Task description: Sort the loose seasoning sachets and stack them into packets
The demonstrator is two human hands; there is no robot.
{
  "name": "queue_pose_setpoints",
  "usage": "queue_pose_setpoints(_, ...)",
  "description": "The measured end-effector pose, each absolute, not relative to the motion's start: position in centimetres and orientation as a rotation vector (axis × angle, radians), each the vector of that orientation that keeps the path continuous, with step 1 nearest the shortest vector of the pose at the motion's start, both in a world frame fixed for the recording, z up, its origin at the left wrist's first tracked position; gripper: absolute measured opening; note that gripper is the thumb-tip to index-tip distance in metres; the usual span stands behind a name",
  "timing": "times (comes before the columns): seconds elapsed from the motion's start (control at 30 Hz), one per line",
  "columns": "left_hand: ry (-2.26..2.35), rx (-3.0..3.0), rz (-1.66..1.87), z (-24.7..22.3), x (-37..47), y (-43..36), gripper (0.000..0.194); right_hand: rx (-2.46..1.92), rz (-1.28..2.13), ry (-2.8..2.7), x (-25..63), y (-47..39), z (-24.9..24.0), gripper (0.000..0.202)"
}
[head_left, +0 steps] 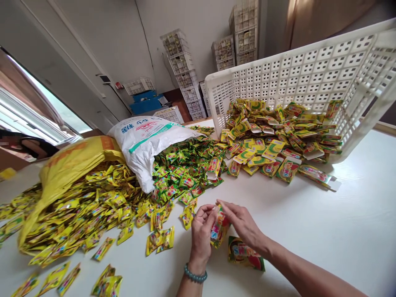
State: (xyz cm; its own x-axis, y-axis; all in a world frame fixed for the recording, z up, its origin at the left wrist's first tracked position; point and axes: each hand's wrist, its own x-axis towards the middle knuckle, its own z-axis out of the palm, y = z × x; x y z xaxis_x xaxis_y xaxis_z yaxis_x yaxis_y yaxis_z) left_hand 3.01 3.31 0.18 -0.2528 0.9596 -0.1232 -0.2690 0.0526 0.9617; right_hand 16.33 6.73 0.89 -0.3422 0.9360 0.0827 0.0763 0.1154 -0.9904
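My left hand [202,231], with a beaded bracelet at the wrist, grips a small printed box [219,231] by its left side. My right hand [243,225] has its fingers pressed at the top right edge of the same box. Just below my right hand, a second printed box [246,255] lies flat on the white table [309,235]. Yellow sachets [159,241] are scattered left of my hands. Beyond them is a pile of green sachets [177,177].
A white crate [278,78] lies on its side at the back right, with many flat boxes [272,150] spilling out. A yellow sack [77,156] and a white sack [148,136] stand left. Stacked crates [185,78] line the wall. A person's arm [37,147] shows far left.
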Motion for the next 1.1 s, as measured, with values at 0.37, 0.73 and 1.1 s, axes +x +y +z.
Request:
queue_pose_setpoints(0.37,2.475,1.468,1.047,-0.1,-2.3,4.2,0.029,-1.245,1.015,-1.686,16.5,12.1,0.1,0.029)
queue_pose_setpoints(0.73,2.533,1.840,0.444,-1.6,-2.5,4.0,0.030,-1.309,0.434,-2.263,8.1,17.9,-0.8,0.003)
queue_pose_setpoints(1.1,2.128,1.029,1.372,-1.0,-2.5,4.8,0.033,-0.970,0.290,-2.500,10.1,16.0,0.1,0.024)
